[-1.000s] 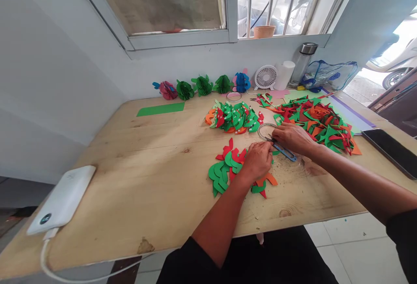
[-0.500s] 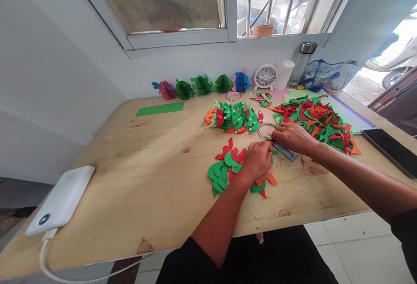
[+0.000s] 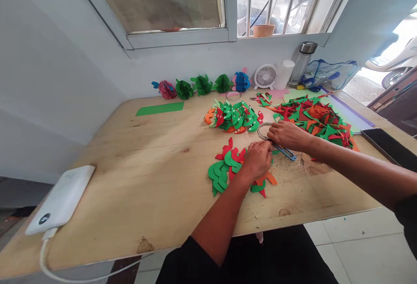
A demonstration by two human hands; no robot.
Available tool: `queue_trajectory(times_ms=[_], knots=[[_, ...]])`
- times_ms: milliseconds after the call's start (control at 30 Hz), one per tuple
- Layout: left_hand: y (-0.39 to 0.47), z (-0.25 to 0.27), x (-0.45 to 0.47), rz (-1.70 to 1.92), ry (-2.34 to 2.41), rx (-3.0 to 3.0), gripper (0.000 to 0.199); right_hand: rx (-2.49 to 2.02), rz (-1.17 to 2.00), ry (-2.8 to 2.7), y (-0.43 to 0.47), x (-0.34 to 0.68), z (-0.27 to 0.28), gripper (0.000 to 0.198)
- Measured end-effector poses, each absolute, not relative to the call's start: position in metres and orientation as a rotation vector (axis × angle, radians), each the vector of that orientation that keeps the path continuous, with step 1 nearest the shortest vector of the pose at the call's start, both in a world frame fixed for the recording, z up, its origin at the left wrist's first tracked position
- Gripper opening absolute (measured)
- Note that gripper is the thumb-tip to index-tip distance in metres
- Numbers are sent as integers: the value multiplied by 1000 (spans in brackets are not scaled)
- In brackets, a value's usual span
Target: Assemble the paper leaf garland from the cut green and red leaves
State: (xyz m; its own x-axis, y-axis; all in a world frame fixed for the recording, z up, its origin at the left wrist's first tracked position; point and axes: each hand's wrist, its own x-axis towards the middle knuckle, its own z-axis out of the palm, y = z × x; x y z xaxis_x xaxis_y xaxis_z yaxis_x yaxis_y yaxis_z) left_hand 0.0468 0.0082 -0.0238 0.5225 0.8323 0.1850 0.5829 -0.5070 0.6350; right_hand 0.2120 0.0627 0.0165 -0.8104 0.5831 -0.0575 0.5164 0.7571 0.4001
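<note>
My left hand (image 3: 259, 160) rests over a pile of cut paper shapes (image 3: 221, 175) in green, red and orange, its fingers closed in a pinch. What they hold is hidden. My right hand (image 3: 286, 135) meets it fingertip to fingertip, also pinched, and I cannot make out what lies between its fingers. Under the right hand lies a pair of blue-handled thread snips (image 3: 287, 153), its blades covered. A thin ring like a nearly used tape roll (image 3: 260, 131) lies just beyond the fingertips.
Paper shapes with small white patches (image 3: 236, 117) lie behind my hands. A heap of paper scraps (image 3: 321, 119) and a phone (image 3: 391, 149) are to the right. Paper honeycomb figures (image 3: 202, 85), a fan (image 3: 265, 77) and a bottle (image 3: 300, 64) line the wall. A power bank (image 3: 63, 199) lies left.
My right hand has shifted slightly left, closer to my left fingertips, and now covers the snips' blades. My left hand has stayed in place.
</note>
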Motion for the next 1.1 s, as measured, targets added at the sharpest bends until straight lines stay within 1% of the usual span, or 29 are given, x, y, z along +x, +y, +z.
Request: queue_trajectory(times_ms=[333,500,600,733,800,967,1100], knots=[[10,-25,47,654,1139,2274,13,1110,458,2722,67,215,14,12],[9,-24,47,628,1140,2271,13,1345,502,2679,70,223,16,16],[9,-24,47,666,1126,2269,14,1466,445,2727,68,230,18,22],[9,-27,47,683,1118,2265,15,1353,286,2861,61,231,16,23],[10,-28,47,678,1126,2267,14,1271,263,2887,59,228,14,22],[10,-27,47,643,1139,2271,15,1115,391,2844,61,223,14,19],[10,-25,47,609,1148,2276,14,1028,416,2798,65,220,17,15]])
